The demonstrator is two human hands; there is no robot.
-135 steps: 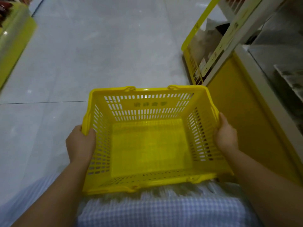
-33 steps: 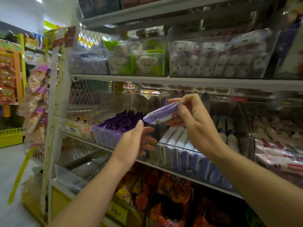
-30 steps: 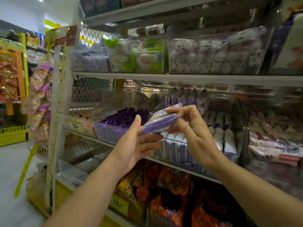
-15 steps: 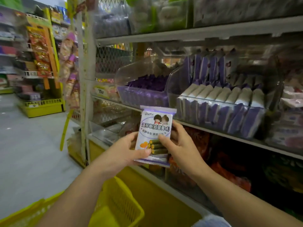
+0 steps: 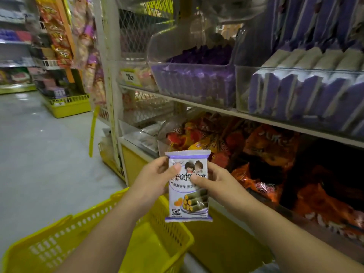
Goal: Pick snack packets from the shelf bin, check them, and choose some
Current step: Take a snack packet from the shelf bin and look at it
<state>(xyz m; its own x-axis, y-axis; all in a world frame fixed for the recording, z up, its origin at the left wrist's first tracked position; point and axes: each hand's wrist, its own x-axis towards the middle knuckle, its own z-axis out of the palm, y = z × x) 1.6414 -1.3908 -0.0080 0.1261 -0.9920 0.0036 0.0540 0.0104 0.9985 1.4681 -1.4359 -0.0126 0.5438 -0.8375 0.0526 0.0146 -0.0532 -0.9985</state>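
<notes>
Snack packet point(image 5: 188, 205) pinched upright between both hands' fingers point(image 5: 197, 180).

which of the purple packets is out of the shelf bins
The purple packet pinched between the left hand and right hand, front facing the camera; all others stand packed in the clear bins above.

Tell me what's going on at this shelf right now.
A person holds a purple-and-white snack packet upright, printed front facing them, as if checking it. The left hand pinches its upper left edge; the right hand grips its right side, thumb across the front. A yellow plastic shopping basket sits below, and the clear shelf bin of purple packets stands on the shelf above.
</notes>
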